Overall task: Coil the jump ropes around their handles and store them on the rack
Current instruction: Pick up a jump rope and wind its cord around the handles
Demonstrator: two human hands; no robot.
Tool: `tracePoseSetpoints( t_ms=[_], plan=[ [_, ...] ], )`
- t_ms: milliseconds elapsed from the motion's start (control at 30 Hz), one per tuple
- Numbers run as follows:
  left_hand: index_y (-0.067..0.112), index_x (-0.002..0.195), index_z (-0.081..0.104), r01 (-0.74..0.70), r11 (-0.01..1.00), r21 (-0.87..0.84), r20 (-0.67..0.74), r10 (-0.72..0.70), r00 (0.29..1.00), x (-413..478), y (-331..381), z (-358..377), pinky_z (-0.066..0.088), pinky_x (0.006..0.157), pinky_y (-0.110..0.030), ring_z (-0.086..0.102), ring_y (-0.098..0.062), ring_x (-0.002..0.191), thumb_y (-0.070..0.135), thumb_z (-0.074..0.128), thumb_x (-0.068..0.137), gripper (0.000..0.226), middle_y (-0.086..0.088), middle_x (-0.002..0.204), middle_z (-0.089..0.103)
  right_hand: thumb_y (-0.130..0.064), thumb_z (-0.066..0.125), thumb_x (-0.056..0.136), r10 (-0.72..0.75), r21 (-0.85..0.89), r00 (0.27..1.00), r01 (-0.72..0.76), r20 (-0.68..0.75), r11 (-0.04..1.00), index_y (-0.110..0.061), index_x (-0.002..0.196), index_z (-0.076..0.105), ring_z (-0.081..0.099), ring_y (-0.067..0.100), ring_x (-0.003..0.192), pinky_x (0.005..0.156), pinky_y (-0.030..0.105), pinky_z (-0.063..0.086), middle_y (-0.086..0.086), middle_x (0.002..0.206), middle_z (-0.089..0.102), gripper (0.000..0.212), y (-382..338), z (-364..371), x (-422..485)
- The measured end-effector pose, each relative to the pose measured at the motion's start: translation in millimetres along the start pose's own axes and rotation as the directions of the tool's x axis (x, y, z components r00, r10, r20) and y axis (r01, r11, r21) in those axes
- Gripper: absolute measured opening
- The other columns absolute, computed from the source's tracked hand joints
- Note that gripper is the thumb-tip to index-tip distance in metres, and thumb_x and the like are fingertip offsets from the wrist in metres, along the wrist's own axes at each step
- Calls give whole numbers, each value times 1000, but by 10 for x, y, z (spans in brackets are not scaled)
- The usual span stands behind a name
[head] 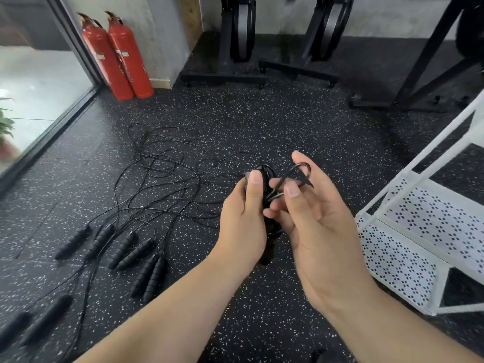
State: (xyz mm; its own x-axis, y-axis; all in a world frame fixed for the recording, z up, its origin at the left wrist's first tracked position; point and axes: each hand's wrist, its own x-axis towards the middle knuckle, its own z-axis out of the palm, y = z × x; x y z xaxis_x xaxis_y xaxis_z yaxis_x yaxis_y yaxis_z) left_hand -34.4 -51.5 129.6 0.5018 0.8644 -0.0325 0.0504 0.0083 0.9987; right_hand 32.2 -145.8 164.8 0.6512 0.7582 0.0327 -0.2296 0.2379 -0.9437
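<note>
Item in hand: one jump rope (268, 224), cord mostly wound around its paired handles, which the left hand (243, 218) grips. The right hand (314, 221) pinches the free loop (301, 174). Outstanding: loose ropes (162, 179) tangled on the floor. Rack (419, 231), right: no rope visible. Progress judged early.

Black rubber floor (275, 121), flecked with white throughout. Against a rough grey wall (162, 35), two red fire extinguishers (117, 58) side by side. Left of the fire extinguishers, a dark-framed glass pane (39, 82) reaching down to the floor, bright daylight and pale paving beyond, green plant leaves (5, 124) at its far edge. Right of the fire extinguishers, two black machine stands (237, 43) on flat bases along the wall; farther right, a slanted black frame (429, 53).
</note>
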Motion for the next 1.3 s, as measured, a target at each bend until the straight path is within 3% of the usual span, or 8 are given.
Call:
tracePoseSetpoints(
  t_ms=[100,267,500,633,733,933,1100,1300],
  plan=[
    [13,96,67,19,1000,-11,1,-19,1000,11,-4,-4,50,81,-40,58,-11,77,70,37,105,65,11,76,63,-19,63,104,-86,-157,995,92,47,983,-29,149,58,73,19,95,95,38,61,13,113,70,46,-11,-18,12],
    [24,94,64,-19,997,78,-52,23,998,-24,6,34,43,64,-14,56,5,69,70,36,96,54,21,76,67,-14,65,105,-178,-337,983,151,-51,929,-23,146,55,76,15,105,95,28,60,-10,115,78,43,3,-28,-12],
    [26,89,64,69,994,-89,-109,-79,991,23,-104,31,55,90,-63,68,-28,84,83,49,90,59,-3,87,73,-11,64,104,-144,-301,988,120,-59,946,-23,157,45,67,9,123,102,17,52,-6,139,63,57,186,97,-173],
    [27,96,66,8,999,38,-87,-5,996,-16,-82,51,50,76,-24,65,4,78,64,42,105,44,21,87,74,-16,63,106,-168,-382,979,113,-113,917,-22,155,52,70,1,114,97,13,52,-13,118,74,51,121,55,-75],
    [28,99,67,1,998,60,-42,1,999,-62,-43,88,45,67,-9,63,11,73,45,41,111,33,32,83,71,-21,61,108,-133,-371,977,63,-166,926,-22,151,55,71,5,114,106,29,55,-14,118,77,43,135,1,-7],
    [22,103,66,-37,999,13,-53,38,998,-69,-38,103,46,69,-10,63,7,75,52,41,107,40,20,89,74,-18,57,110,-115,-353,979,48,-169,934,-23,142,61,73,9,111,107,39,55,-13,109,79,32,123,16,-6],
    [25,100,63,-52,998,-24,-51,51,997,-124,-33,116,46,68,-13,59,5,74,52,44,106,34,18,84,69,-21,54,111,-200,-507,973,116,-116,854,-41,114,73,72,-1,106,97,21,53,-22,103,78,28,51,20,-68],
    [27,108,61,-124,986,110,-121,137,983,-66,-23,39,44,74,-10,63,7,84,57,36,104,39,28,93,69,-27,65,105,-212,-715,977,129,-28,687,-32,121,78,68,-4,98,83,9,48,-22,102,73,21,54,-121,59]
  ],
)
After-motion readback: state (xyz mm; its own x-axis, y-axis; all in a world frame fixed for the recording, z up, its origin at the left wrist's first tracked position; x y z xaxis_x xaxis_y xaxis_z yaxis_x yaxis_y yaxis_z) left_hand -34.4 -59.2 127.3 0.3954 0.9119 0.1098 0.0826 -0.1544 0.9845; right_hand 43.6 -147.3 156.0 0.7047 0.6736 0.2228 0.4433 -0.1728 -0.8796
